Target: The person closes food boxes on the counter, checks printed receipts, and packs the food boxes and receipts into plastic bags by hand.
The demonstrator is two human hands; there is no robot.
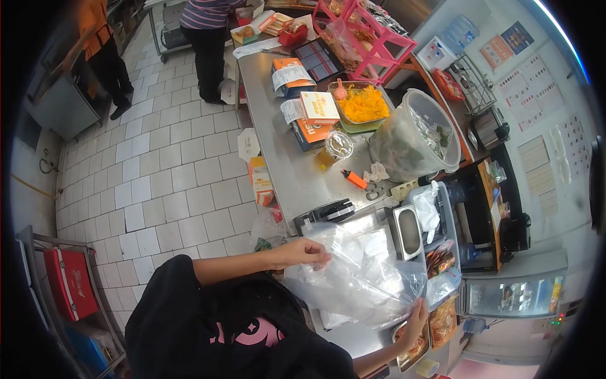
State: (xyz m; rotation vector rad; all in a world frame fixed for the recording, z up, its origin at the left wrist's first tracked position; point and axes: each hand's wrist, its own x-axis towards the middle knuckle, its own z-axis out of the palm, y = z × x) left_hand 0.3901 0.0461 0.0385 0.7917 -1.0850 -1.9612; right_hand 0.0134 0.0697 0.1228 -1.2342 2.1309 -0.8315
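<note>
A large clear plastic bag [360,271] is spread between my two hands above the steel table. My left hand [304,252] pinches its left edge, fingers closed on the film. At the lower right, my right hand [415,324] grips the opposite edge. Under the bag lie more sheets of clear plastic, partly hidden by it. Close by stand a rectangular steel pan [409,234] and a black device [325,213] that I cannot identify. Near my right hand are a tray of food [410,350] and a bag of brownish food [444,322].
Farther along the steel table [297,189] are boxes [320,107], a tray of yellow food [361,104], a lidded cup [334,148], an orange marker [353,179] and a large clear tub [416,136]. Two people stand at the upper left. A red box [69,284] sits on a left rack.
</note>
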